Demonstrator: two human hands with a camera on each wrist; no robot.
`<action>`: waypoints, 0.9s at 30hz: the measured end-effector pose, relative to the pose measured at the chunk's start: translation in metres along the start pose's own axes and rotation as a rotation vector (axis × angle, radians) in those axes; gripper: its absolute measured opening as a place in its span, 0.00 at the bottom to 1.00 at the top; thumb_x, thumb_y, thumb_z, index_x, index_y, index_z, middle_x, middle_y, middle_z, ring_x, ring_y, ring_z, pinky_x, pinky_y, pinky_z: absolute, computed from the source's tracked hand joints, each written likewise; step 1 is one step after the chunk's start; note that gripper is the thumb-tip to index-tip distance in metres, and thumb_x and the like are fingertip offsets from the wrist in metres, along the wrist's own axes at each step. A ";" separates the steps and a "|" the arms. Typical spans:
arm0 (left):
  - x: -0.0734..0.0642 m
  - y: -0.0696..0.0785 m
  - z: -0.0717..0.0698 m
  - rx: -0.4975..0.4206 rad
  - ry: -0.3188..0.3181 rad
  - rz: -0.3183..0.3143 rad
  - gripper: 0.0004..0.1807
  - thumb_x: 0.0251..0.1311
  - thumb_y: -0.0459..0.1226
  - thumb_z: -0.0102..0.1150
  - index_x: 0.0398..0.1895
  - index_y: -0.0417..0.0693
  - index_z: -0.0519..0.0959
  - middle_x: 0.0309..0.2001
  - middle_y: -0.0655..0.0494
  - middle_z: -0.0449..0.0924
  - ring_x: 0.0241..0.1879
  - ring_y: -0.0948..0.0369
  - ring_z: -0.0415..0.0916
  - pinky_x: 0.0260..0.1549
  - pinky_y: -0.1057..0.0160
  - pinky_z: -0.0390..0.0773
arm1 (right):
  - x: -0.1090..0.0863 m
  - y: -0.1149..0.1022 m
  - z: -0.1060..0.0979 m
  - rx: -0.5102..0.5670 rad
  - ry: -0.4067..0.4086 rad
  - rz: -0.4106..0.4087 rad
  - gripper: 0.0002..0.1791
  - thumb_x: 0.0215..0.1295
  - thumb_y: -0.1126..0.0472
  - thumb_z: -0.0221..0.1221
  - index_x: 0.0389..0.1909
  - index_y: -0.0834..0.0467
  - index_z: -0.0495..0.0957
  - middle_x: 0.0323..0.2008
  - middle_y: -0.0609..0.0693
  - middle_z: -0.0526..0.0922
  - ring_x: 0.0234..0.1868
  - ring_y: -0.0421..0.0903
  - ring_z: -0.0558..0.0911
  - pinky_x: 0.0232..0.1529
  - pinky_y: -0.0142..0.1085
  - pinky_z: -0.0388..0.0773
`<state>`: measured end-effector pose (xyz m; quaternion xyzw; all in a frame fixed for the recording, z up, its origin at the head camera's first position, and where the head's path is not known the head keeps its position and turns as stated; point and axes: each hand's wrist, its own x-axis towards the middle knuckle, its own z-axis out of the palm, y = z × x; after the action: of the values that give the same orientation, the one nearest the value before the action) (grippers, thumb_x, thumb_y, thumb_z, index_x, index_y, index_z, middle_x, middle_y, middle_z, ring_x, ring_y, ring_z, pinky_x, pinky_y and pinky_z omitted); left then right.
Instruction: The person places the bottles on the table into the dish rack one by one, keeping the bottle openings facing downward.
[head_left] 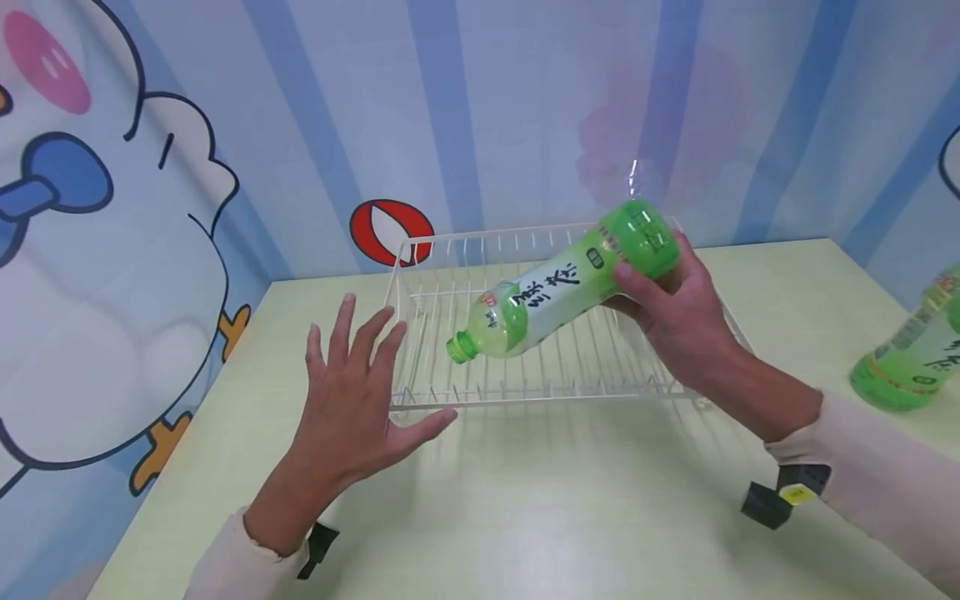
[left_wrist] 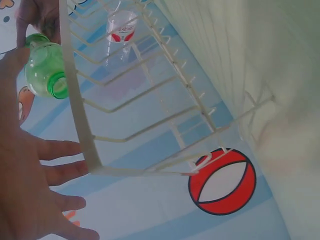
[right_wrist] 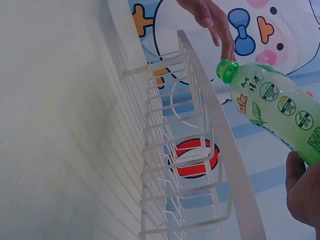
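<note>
My right hand (head_left: 678,321) grips a green tea bottle (head_left: 558,287) near its base. The bottle is tilted over the white wire rack (head_left: 525,402), its green neck end pointing down and to the left. In the right wrist view, the bottle (right_wrist: 277,102) shows round marks on its label, and part of the right hand (right_wrist: 306,192) is visible below. Fingers spread, my left hand (head_left: 348,408) holds nothing beside the rack's front left corner; its thumb points toward the rack's front rail. The left wrist view shows these fingers (left_wrist: 62,172) overlapping the rack's edge rail.
A second green bottle (head_left: 911,350) stands at the right edge of the pale table (head_left: 540,508). Beyond the rack is a clear plastic bottle with a red and white label (left_wrist: 121,31), mostly hidden in the head view. A printed cartoon backdrop (head_left: 510,100) rises behind the table.
</note>
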<state>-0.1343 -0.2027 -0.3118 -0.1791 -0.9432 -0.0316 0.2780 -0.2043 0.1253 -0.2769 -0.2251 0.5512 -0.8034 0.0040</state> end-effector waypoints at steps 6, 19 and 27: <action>-0.003 -0.010 0.007 0.069 -0.187 -0.136 0.62 0.45 0.74 0.59 0.72 0.37 0.64 0.76 0.39 0.51 0.77 0.39 0.30 0.62 0.22 0.45 | 0.001 -0.005 -0.005 0.041 0.017 -0.005 0.29 0.71 0.68 0.57 0.68 0.53 0.59 0.63 0.57 0.67 0.63 0.53 0.73 0.57 0.39 0.76; -0.006 -0.030 0.015 -0.058 -0.380 -0.273 0.61 0.55 0.72 0.51 0.77 0.34 0.52 0.78 0.34 0.39 0.76 0.39 0.20 0.62 0.23 0.35 | 0.002 -0.013 -0.018 -0.065 0.015 -0.071 0.28 0.71 0.71 0.55 0.68 0.53 0.60 0.61 0.57 0.69 0.62 0.52 0.74 0.57 0.38 0.76; -0.007 -0.030 0.017 -0.097 -0.394 -0.300 0.61 0.54 0.73 0.50 0.77 0.34 0.53 0.77 0.34 0.40 0.76 0.38 0.22 0.62 0.23 0.35 | 0.010 -0.018 -0.026 -0.073 0.033 -0.098 0.31 0.70 0.73 0.56 0.70 0.54 0.60 0.60 0.58 0.71 0.61 0.52 0.76 0.55 0.38 0.78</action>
<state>-0.1484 -0.2302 -0.3284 -0.0531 -0.9926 -0.0823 0.0719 -0.2185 0.1529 -0.2651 -0.2384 0.5686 -0.7855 -0.0530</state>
